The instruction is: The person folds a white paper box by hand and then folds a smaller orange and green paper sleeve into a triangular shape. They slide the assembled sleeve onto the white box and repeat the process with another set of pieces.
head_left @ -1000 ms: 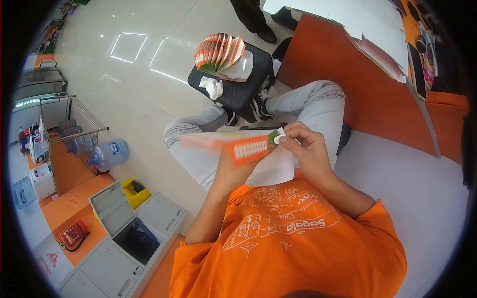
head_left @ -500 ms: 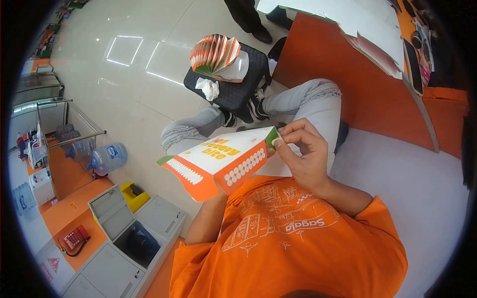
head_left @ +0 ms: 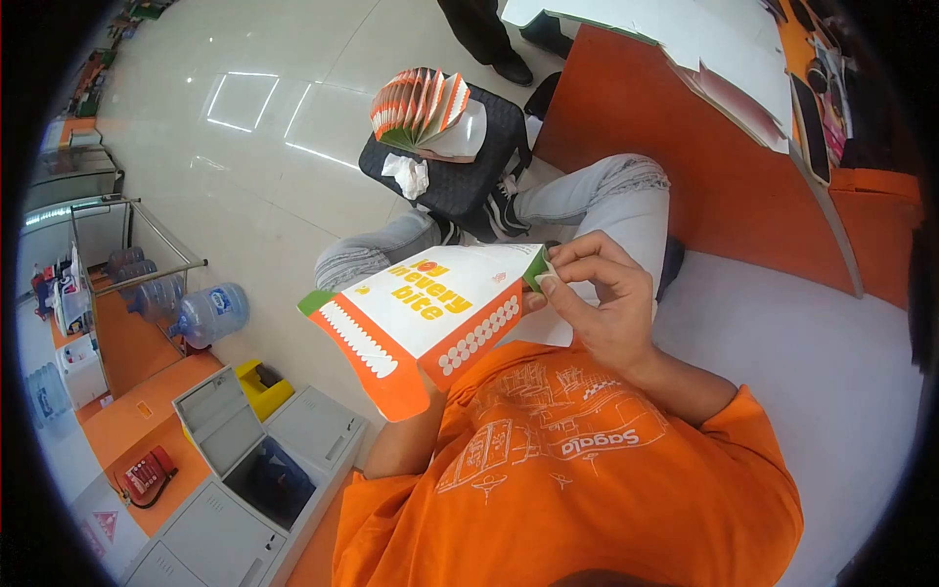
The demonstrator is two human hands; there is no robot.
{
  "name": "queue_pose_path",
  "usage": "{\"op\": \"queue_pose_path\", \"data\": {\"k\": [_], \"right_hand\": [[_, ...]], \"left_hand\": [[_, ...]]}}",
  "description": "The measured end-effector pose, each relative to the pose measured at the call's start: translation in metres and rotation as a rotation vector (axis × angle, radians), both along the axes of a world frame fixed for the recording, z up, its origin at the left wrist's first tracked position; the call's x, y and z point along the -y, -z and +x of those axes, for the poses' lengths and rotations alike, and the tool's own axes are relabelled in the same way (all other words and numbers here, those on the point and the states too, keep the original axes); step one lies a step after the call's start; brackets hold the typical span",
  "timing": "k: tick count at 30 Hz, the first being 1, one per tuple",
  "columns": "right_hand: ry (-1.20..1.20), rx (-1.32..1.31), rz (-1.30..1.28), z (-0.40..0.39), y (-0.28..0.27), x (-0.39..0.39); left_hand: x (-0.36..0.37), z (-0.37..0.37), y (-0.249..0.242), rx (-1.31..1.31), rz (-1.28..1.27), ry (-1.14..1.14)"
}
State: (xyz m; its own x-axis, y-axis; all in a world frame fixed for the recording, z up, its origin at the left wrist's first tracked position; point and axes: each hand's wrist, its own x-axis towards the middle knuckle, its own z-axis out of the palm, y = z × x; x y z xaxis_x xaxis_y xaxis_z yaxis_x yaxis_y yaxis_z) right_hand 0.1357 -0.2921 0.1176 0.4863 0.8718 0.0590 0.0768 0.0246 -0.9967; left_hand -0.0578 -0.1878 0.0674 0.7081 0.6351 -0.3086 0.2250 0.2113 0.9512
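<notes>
A white and orange cardboard food box (head_left: pixel 425 298), printed "joy in every bite", is in my hands above my lap. My right hand (head_left: pixel 602 293) pinches the green-lined flap (head_left: pixel 536 269) at its right end between thumb and fingers. From below, my left forearm (head_left: pixel 406 440) runs up behind the box, which hides most of that hand as it supports the box. The orange end flap (head_left: pixel 377 367) at the left stands folded out. Beyond my knees, a fanned stack of folded cartons (head_left: pixel 421 110) lies on a black stool (head_left: pixel 460 186).
Crumpled white tissue (head_left: pixel 406 174) lies on the stool near the cartons. An orange-red desk panel (head_left: pixel 655 157) rises at the right. Grey lockers (head_left: pixel 220 528), one with its lid up, a fire extinguisher (head_left: pixel 149 476) and a large water bottle (head_left: pixel 210 313) are at left. A person's dark-clothed leg (head_left: pixel 481 34) shows at the top.
The box has turned so its printed top faces me more fully, and its left end flap has swung lower. My right hand keeps its pinch at the right end.
</notes>
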Motion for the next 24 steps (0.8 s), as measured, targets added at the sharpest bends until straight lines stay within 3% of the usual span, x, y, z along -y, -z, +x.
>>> {"op": "queue_pose_path", "data": {"k": [6, 15, 18, 21, 22, 24], "right_hand": [[-0.051, 0.067, 0.005, 0.01, -0.006, -0.002], [-0.204, -0.068, -0.095, 0.024, -0.016, -0.002], [-0.228, 0.0, -0.057, 0.025, -0.01, -0.006], [-0.126, -0.185, -0.023, 0.016, -0.004, -0.012], [-0.087, -0.24, -0.033, 0.013, -0.005, -0.013], [-0.052, -0.3, -0.044, 0.012, 0.001, -0.014]], "left_hand": [[0.0, 0.002, 0.0, 0.03, -0.016, -0.017], [0.004, 0.005, 0.003, 0.101, -0.046, -0.065], [0.012, 0.011, 0.005, 0.222, -0.131, -0.128], [0.017, 0.029, -0.008, 0.404, -0.306, -0.209], [0.001, 0.037, -0.029, 0.101, -0.044, -0.05], [0.001, 0.055, -0.057, 0.266, -0.211, -0.157]]}}
